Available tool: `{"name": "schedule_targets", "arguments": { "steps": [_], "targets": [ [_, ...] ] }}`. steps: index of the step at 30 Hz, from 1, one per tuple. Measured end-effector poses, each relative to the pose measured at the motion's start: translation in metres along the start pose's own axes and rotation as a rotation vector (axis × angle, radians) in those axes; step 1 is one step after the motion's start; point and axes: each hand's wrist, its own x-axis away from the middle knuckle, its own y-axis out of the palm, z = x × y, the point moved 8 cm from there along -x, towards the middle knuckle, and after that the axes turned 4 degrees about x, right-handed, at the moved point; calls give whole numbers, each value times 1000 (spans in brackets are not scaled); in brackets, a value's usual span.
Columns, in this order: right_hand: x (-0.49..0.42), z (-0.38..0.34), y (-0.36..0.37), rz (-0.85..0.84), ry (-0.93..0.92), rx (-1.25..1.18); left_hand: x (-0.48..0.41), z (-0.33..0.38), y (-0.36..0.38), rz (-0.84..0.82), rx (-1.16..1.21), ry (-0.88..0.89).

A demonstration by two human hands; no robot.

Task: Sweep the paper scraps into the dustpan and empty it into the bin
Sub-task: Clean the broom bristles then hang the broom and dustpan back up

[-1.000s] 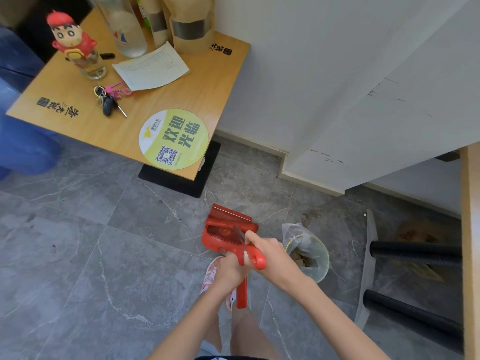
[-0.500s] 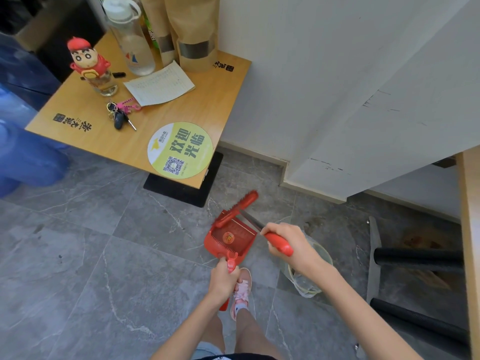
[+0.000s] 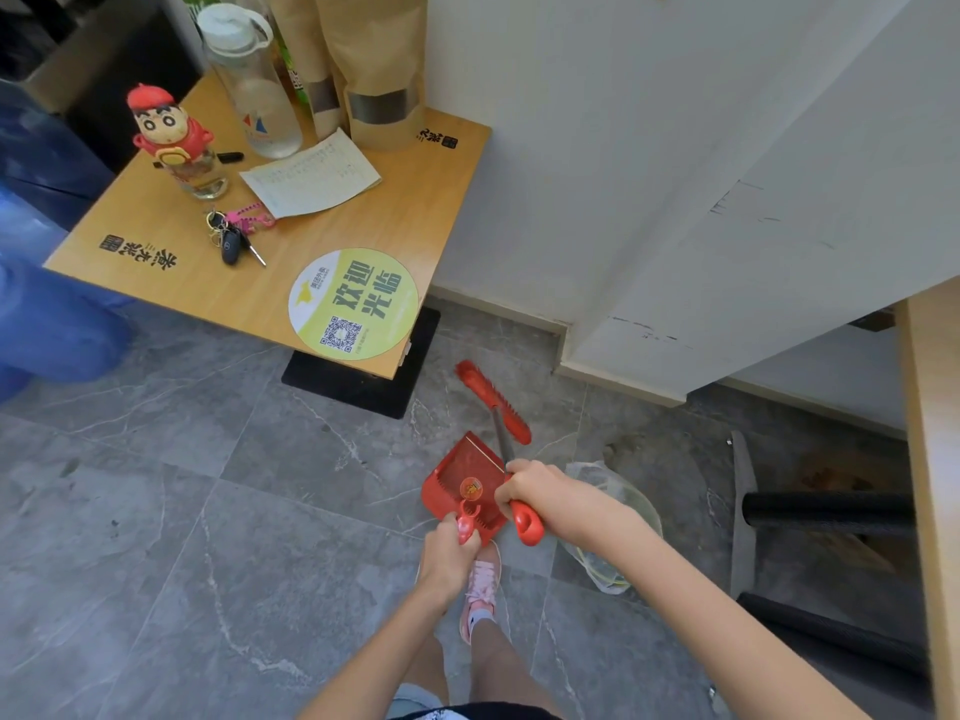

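My left hand point(image 3: 448, 558) grips the handle of a small red dustpan point(image 3: 460, 483), held above the grey floor with its open mouth pointing away from me. The pan looks bare inside apart from a round sticker. My right hand point(image 3: 535, 493) holds the red grip of a small broom; its red brush head point(image 3: 493, 400) sticks out beyond the pan towards the table base. The bin point(image 3: 613, 527), lined with a clear plastic bag, stands on the floor just right of my right forearm. No paper scraps show on the floor.
A wooden table point(image 3: 415, 241) at the upper left carries a bottle, a figurine, keys point(image 3: 231, 241), a paper sheet and brown bags. White wall and baseboard point(image 3: 618, 381) lie ahead. A black-legged stand point(image 3: 826, 511) and another wooden edge are to the right. My pink shoe point(image 3: 480, 584) is below the pan.
The dustpan has turned from tipped up near the bin to level in front of me. The broom head has swung forward, away from the pan. My view has shifted back.
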Motion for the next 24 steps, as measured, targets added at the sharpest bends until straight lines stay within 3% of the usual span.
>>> {"name": "schedule_targets", "arguments": {
  "steps": [9,17,24],
  "targets": [
    [-30,14,44,-14,-46,-249,7,19,7,-7,93,24],
    [-14,61,49,472,318,-733,9,18,20,-81,123,-47],
    [-34,60,36,560,442,-587,-5,-23,33,-150,86,-151]
  ]
}}
